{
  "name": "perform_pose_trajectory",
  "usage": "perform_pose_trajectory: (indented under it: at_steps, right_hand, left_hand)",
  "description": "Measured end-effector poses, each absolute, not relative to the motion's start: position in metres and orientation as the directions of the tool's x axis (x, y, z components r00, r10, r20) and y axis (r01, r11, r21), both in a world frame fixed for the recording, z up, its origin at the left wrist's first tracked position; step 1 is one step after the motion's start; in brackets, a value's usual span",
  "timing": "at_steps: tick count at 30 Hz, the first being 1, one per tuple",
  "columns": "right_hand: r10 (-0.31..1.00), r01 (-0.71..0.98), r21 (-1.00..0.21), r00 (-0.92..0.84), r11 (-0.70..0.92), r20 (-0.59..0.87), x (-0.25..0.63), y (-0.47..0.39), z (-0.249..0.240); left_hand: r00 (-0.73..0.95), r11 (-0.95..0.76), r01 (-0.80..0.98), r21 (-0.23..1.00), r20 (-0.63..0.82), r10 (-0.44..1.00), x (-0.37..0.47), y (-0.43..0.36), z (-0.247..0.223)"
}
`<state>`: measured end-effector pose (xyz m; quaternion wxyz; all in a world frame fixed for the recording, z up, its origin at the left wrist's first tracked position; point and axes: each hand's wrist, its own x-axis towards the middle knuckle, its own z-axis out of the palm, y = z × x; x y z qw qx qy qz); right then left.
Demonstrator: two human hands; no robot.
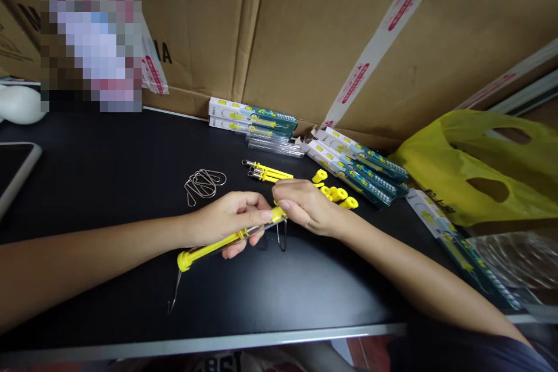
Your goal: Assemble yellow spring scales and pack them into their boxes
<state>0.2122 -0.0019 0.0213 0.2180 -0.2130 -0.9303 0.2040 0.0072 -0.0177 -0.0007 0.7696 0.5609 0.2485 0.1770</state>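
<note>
A spring scale (218, 244), a clear tube with yellow ends, lies slanted across both hands above the black table. My left hand (239, 218) is closed around its tube, the thumb along the top. My right hand (307, 203) closes over the upper yellow end, and its fingers hide part of that end. A wire loop (282, 235) hangs below this end. From the lower yellow cap a thin metal hook (175, 293) dangles. Beyond my left hand lies a pile of bent wire loops (203, 186). Yellow rods with metal springs (268, 173) and several yellow caps (337, 193) lie behind my right hand.
Clear tubes (274, 146) lie before stacked printed boxes (248, 116), with more boxes (353, 165) to the right. A yellow plastic bag (436, 145) sits at the right. Large cardboard (296, 29) walls off the back. A tablet-like device (35, 157) lies at the left edge.
</note>
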Motion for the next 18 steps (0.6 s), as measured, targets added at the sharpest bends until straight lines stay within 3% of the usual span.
perform_pose_trajectory:
  at_steps: [8,18]
  right_hand:
    - [0.682,0.41,-0.66,-0.699,0.63,0.216,0.215,-0.001,0.032]
    - [0.562,0.386,-0.635,-0.822,0.669,0.093,0.224,-0.001,0.047]
  left_hand:
    - [0.738,0.309,-0.116,0.944,-0.127,0.663,0.009,-0.013,-0.001]
    - [0.731,0.295,-0.106,0.949,-0.127,0.67,0.007,-0.015,-0.001]
